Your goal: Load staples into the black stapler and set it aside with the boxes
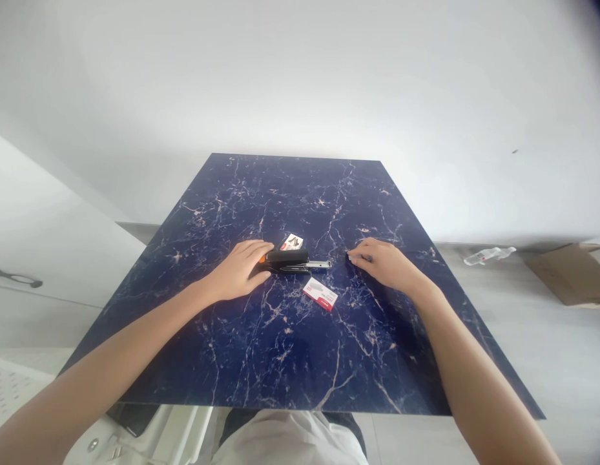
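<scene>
A black stapler [287, 259] with an orange patch at its rear lies on the dark blue marbled table [275, 349]. Its metal staple tray [319, 264] sticks out to the right. My left hand [241, 268] grips the stapler's rear end, thumb on the near side and fingers on the far side. To the right of the tray, apart from it, my right hand [380, 259] has its fingertips pinched low over the tabletop. Something small and dark shows at those fingertips, too small to name. A white and red box [320, 293] lies just in front of the stapler, and another small box [292, 241] behind it.
A white wall [300, 77] rises behind the table's far edge. On the floor to the right are a clear plastic bottle [488, 256] and a brown cardboard box [566, 274]. White furniture with a dark handle [16, 278] stands to the left.
</scene>
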The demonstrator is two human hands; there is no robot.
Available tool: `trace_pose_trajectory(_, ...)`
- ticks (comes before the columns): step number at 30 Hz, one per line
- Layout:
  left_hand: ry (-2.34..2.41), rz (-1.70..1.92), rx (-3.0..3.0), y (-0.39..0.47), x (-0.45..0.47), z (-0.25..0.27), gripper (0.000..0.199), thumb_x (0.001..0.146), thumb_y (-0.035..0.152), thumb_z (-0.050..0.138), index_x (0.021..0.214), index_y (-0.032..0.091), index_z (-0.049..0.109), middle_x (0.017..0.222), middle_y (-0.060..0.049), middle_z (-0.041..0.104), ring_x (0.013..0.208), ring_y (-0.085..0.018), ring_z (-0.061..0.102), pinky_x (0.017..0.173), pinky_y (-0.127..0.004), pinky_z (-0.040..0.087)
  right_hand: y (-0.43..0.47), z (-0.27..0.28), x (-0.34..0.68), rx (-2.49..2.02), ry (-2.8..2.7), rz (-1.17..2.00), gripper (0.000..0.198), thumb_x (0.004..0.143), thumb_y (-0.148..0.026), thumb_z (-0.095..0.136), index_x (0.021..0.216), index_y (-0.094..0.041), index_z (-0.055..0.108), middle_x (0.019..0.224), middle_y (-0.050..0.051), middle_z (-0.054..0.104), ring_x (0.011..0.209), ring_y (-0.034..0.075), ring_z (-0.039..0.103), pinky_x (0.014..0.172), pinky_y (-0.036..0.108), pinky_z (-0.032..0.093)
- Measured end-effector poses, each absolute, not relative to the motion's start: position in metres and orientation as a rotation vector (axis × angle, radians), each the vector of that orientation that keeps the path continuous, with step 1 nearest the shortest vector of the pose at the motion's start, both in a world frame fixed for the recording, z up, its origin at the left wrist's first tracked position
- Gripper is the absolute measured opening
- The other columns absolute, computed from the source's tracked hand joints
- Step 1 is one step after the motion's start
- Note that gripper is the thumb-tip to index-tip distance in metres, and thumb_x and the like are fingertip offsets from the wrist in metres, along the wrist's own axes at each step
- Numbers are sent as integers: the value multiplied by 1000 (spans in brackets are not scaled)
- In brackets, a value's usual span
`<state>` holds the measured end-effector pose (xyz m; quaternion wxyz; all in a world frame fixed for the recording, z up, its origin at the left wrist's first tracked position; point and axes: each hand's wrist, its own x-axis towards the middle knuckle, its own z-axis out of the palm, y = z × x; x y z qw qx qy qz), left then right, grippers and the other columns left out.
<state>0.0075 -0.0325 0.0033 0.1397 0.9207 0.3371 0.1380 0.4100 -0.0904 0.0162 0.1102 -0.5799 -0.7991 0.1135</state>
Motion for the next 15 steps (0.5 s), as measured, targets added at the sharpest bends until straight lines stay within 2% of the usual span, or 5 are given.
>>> trace_pose_trajectory(6, 964, 405, 2673, -31, 7, -1, 60, 103, 45, 52, 158, 23, 40, 158, -12, 48, 148, -36, 39, 121, -61, 37, -91, 16, 409, -1710, -2365, 337, 36, 105, -35, 46, 122, -23, 76, 124, 10, 73, 113, 30, 67, 99, 47, 54)
trace_pose_trajectory(12, 952, 421, 2661, -31, 7, 0, 59, 103, 45, 52, 157, 25, 41, 157, -11, 49, 148, -34, 40, 121, -59, 39, -92, 18, 391, -1794, -2355, 234, 40, 104, -25, 40, 127, -14, 72, 115, 17, 70, 109, 33, 66, 100, 50, 53)
trace_pose_trajectory(15, 945, 419, 2674, -30, 8, 0, 59, 103, 44, 52, 157, 24, 41, 157, -11, 48, 148, -34, 41, 121, -59, 39, -94, 23, 376, -1743, -2286, 269, 41, 106, -27, 39, 130, -13, 69, 117, 18, 67, 109, 32, 65, 101, 49, 53)
